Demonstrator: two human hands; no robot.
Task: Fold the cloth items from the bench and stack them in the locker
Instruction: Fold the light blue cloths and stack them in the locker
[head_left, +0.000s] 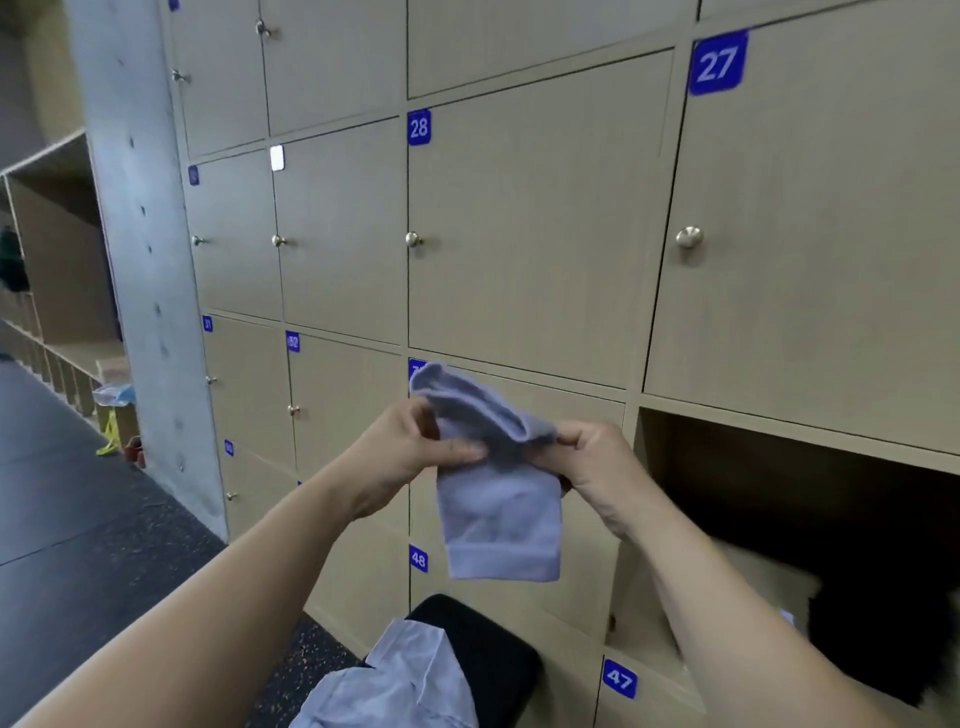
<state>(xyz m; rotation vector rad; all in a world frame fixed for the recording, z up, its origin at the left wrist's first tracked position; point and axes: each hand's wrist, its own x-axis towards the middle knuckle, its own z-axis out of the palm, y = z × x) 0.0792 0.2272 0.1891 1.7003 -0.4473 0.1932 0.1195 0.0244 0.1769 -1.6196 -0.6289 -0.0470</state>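
A small pale lilac cloth, shaped like a sock (496, 499), hangs in mid-air in front of the lockers. My left hand (415, 452) pinches its upper left part, thumb lying across the fabric. Its upper right corner is gripped by my right hand (597, 462). The cloth's top edge is folded over toward the back. Below, a crumpled light blue garment (400, 680) lies on the black bench (488, 649). The open locker (779, 519) is at the right, dark inside, with a black item (878, 634) and a pale cloth in it.
A wall of beige numbered locker doors (519, 234) with round knobs fills the view. A grey concrete pillar (140, 260) stands at the left. Dark speckled floor (78, 519) runs to the left, with small items near the pillar's foot.
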